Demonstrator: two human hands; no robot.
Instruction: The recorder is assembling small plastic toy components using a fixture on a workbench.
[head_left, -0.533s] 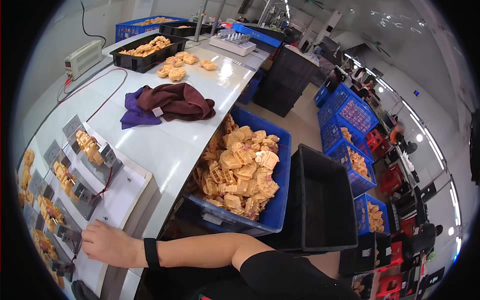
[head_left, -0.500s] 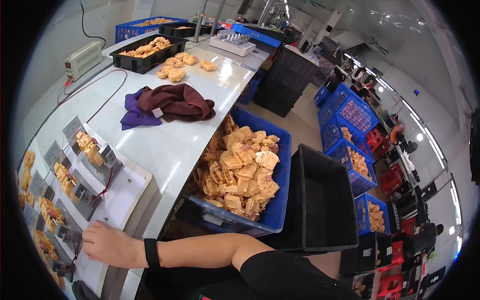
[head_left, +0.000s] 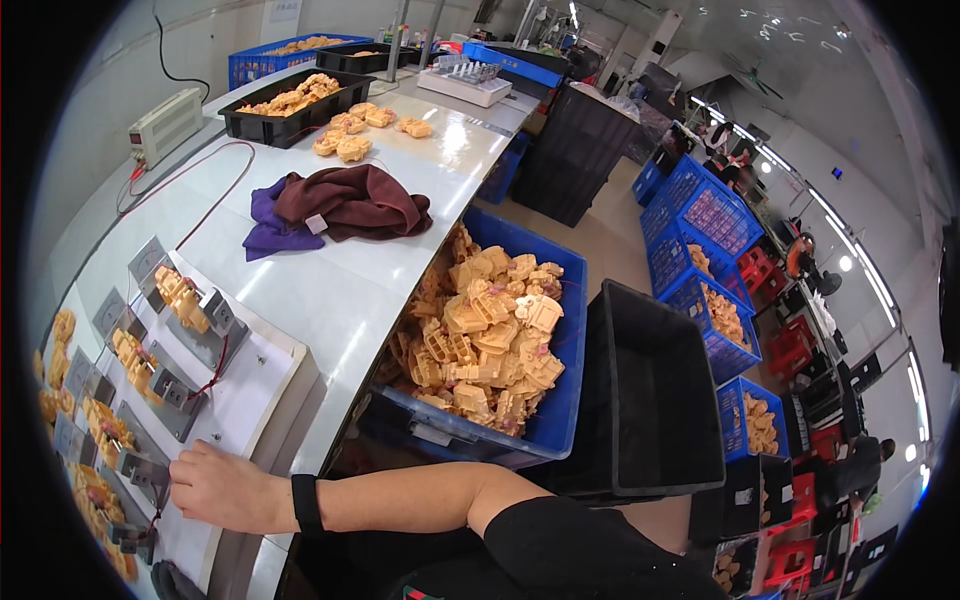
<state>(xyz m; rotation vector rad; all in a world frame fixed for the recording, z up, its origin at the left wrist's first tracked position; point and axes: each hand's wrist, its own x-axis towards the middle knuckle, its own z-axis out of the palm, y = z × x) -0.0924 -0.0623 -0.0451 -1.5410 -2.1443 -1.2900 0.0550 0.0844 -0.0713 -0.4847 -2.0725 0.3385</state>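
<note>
My right hand (head_left: 228, 488) rests low over the white fixture board (head_left: 262, 425), its fingers curled beside a grey clamp block (head_left: 142, 468). What they grip, if anything, is hidden. A row of these fixtures runs along the board. Each holds a pale orange plastic part, such as one part (head_left: 182, 298) at the far end and another part (head_left: 136, 360) nearer. Thin dark red wires (head_left: 214, 378) hang from the blocks. My left hand is not in view.
A blue bin (head_left: 572, 330) heaped with orange parts stands beside the bench, next to a black bin (head_left: 655, 400). On the bench lie a brown and purple cloth (head_left: 355, 205), loose parts (head_left: 352, 148), a black tray (head_left: 285, 128) of parts and a power supply box (head_left: 166, 122).
The whole view has shifted slightly. My right hand stays by the same clamp block, fingers still curled, and no part has visibly moved.
</note>
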